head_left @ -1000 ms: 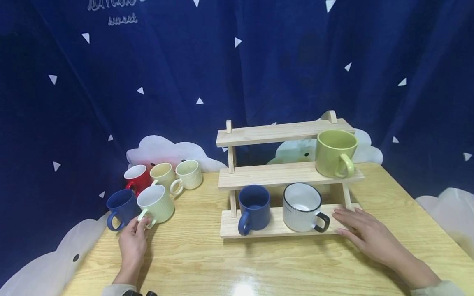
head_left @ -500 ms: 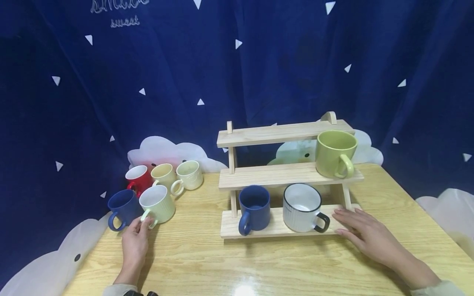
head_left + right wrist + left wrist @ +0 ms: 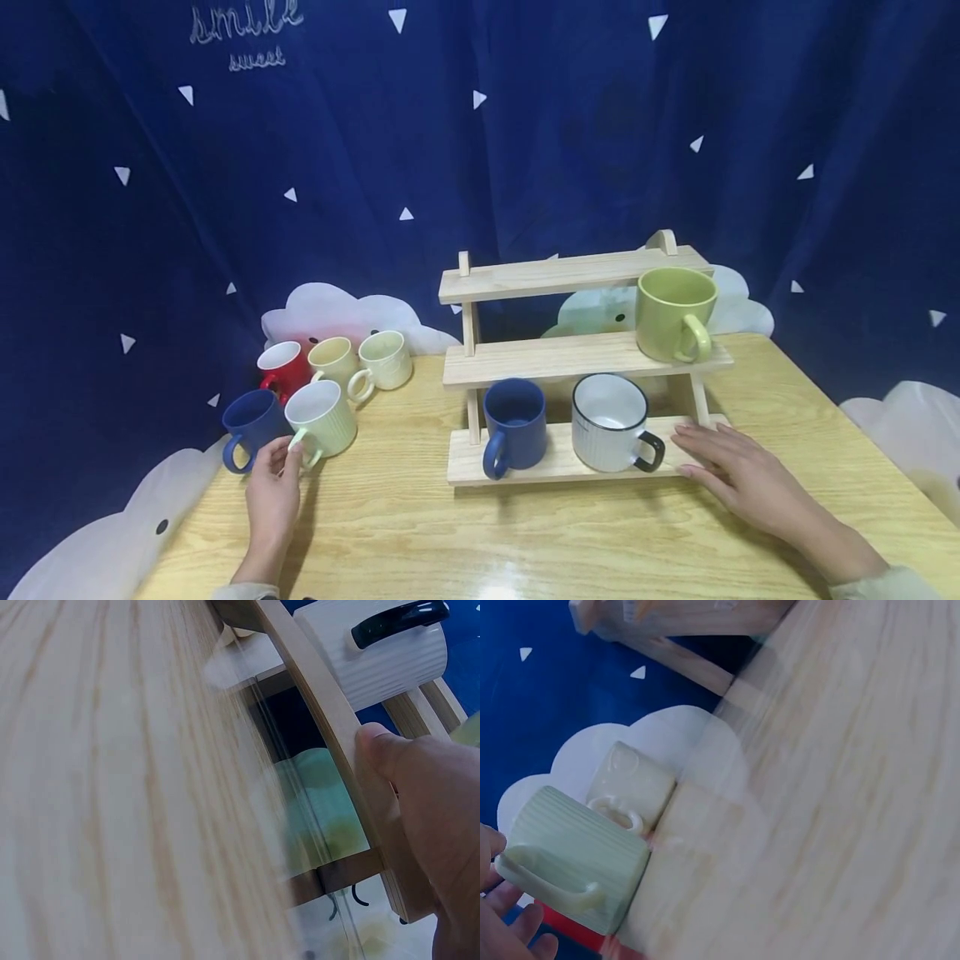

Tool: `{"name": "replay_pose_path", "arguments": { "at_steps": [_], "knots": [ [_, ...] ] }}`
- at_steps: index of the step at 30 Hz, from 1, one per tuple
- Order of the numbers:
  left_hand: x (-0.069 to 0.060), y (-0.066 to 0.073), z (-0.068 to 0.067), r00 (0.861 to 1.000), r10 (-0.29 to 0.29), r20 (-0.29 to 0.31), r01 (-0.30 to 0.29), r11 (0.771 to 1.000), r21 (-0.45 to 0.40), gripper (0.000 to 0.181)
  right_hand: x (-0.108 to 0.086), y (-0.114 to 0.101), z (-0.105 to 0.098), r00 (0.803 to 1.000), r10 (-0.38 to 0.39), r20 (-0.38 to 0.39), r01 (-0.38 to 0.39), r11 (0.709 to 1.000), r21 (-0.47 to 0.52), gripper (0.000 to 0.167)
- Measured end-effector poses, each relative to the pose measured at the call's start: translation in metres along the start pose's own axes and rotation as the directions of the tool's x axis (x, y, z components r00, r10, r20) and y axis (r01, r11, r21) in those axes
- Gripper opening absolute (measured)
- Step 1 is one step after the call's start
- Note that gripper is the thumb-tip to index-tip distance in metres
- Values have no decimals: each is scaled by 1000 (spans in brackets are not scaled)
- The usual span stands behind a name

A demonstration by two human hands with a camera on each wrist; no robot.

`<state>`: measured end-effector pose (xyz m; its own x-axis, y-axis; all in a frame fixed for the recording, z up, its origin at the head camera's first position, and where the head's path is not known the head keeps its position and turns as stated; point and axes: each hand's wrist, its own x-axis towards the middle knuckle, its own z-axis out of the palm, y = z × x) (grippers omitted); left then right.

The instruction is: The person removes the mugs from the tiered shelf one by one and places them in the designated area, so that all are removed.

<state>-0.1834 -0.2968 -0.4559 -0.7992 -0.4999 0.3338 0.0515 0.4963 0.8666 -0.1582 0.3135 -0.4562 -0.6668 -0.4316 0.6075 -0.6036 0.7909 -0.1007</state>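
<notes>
On the left of the wooden surface [image 3: 420, 533], our left hand [image 3: 273, 483] meets the handle of a pale green ribbed mug [image 3: 330, 421], which looks about upright; we cannot tell whether its base bears fully on the surface. The step appears to be getting a sure hold of that handle. To do it well, we judge that thumb and fingers should close firmly on it and keep the rim level, for the weight hangs to one side. A dark blue mug [image 3: 251, 421] sits just left, with a red mug [image 3: 283, 369] and a yellow mug [image 3: 335, 362] just beyond, so any lift should go straight up first.

Our hands are well apart. The left pinches the handle between thumb and fingers. The right hand [image 3: 738, 471] is open, fingers extended and resting on the right end of the bottom shelf of a wooden rack [image 3: 540, 358], beside a white mug [image 3: 600, 450] with a black handle; it grips no mug.
</notes>
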Motion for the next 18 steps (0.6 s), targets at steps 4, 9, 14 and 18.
{"name": "replay_pose_path", "arguments": {
  "at_steps": [4, 9, 14, 18],
  "knots": [
    [-1, 4, -2, 999, 37, -19, -38, 999, -30, 37, -1, 0, 1, 1000, 5, 3, -5, 1000, 7, 47],
    [-4, 10, -1, 990, 127, -68, -125, 992, 30, 29, -4, 1, 2, 1000, 20, 2, -20, 1000, 6, 46],
    [-4, 27, -2, 973, 217, -84, -206, 971, 124, 27, -3, 2, 3, 1000, 14, -3, -14, 1000, 6, 46],
    [0, 43, -1, 967, 255, -3, -252, 958, 137, 28, -1, 3, 3, 1000, 1, -7, -1, 1000, 10, 46]
  ]
}}
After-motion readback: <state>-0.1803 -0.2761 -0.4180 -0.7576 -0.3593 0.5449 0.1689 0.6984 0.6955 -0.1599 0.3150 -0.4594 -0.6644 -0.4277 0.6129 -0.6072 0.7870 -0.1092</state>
